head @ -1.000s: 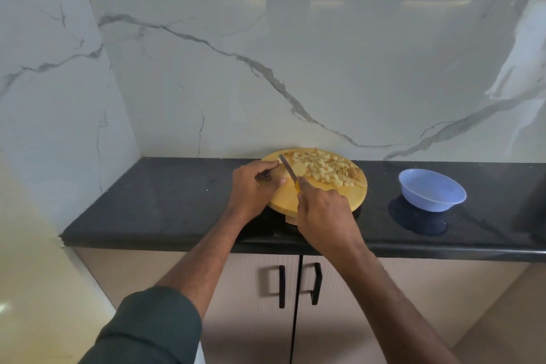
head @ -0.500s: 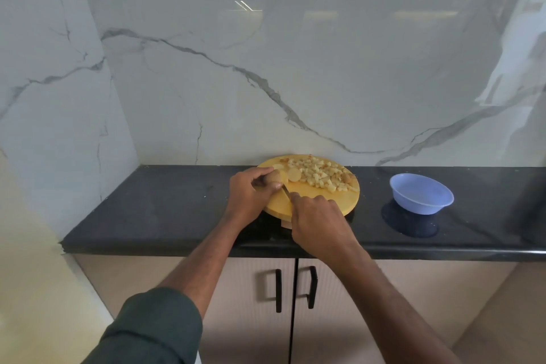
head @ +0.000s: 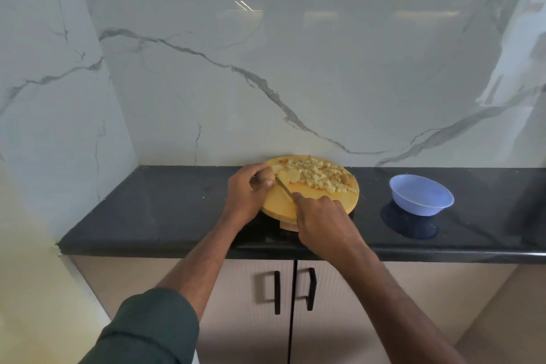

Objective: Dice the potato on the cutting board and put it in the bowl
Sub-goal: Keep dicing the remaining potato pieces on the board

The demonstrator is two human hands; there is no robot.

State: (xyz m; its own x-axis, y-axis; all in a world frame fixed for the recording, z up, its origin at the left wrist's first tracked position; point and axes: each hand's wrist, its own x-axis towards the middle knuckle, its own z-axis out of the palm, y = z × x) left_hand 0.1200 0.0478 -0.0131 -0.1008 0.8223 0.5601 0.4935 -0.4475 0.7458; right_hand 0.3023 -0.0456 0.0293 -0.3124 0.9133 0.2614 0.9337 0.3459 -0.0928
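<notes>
Head view: slicing the last piece of potato on the round wooden cutting board (head: 307, 205).

The left hand (head: 246, 195) curls round the remaining potato piece (head: 265, 175) at the board's left edge, fingertips close to the blade. The right hand (head: 322, 216) grips the knife (head: 283, 185) handle, the blade angled across just right of that piece, with two cut slices (head: 288, 176) lying beside it. A heap of diced potato (head: 319, 176) covers the board's far half, toward the table's back edge; the blue bowl (head: 421, 195) stands well apart, toward the table's right end, and looks unfilled. To do this well, I judge the left fingertips should tuck back from the blade, cuts stay straight down and even, and the slices then be cross-cut to match the heap.
</notes>
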